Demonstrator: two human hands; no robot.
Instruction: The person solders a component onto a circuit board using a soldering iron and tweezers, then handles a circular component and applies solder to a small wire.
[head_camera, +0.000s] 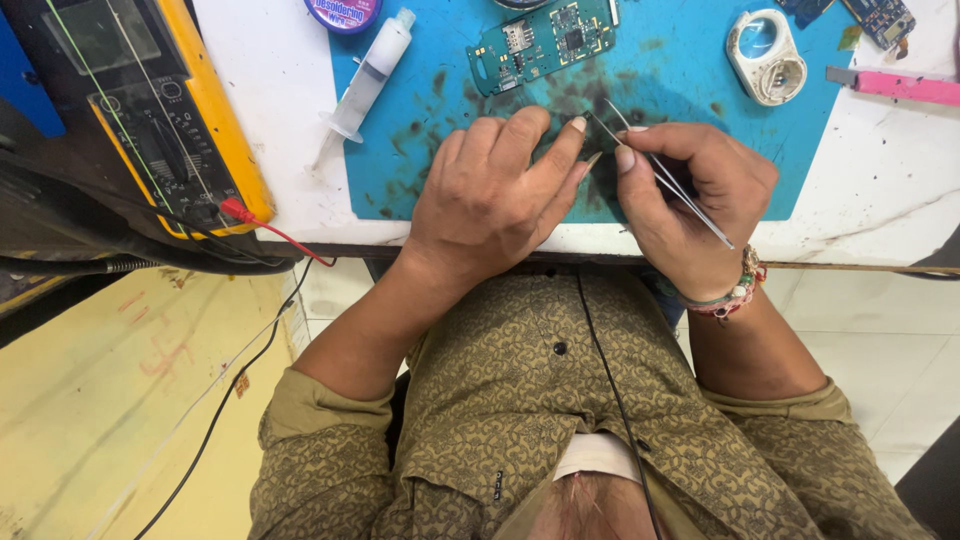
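My right hand (690, 195) grips thin metal tweezers (660, 175), their tips pointing up-left over the stained blue work mat (690, 70). My left hand (495, 190) rests palm-down on the mat beside them, its fingertips curled and almost touching the tweezer tips. Whether something tiny sits between those fingers is hidden. A green circuit board (542, 42) lies on the mat just beyond both hands.
A clear syringe (368, 78) lies at the mat's left edge. A yellow multimeter (165, 110) with red and black leads stands at left. A white round part (766, 55), a pink-handled tool (895, 85), another small board (880, 18) and a purple tin (343, 12) lie farther back.
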